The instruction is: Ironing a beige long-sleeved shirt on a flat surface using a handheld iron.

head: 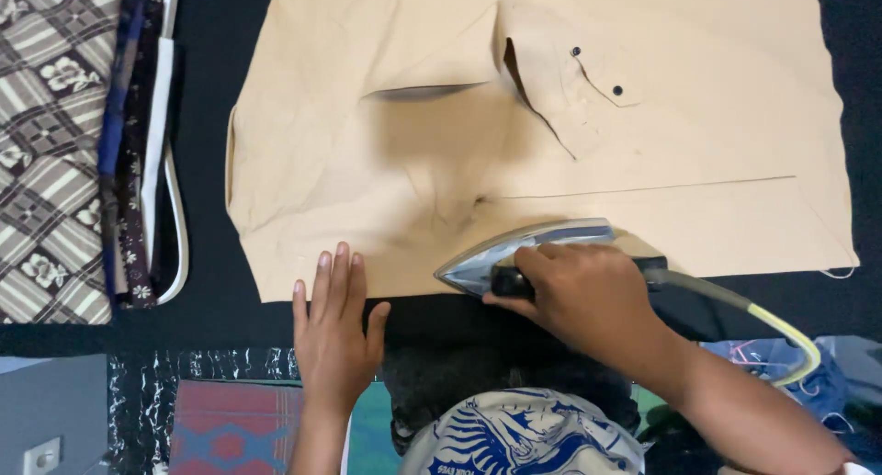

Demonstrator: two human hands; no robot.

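On the dark cloth-covered surface, a tan garment is lying spread flat, with a flap bearing two dark buttons near its upper middle. The right hand is gripping the black handle of an electric iron, its grip clenched around it, and the iron's soleplate is sitting on the near edge of the garment, its tip pointing toward the left hand. The left hand is resting palm-down, its grip released and fingers spread, the fingertips touching the garment's near hem to keep the fabric taut. The iron's cord is trailing off to the right. Folded patterned fabrics are lying well apart at the far left. Judging from this, the pressing of the near hem is under way; the next stroke is calling for the flat hand to stay clear of the tip while creases near the middle are being smoothed.
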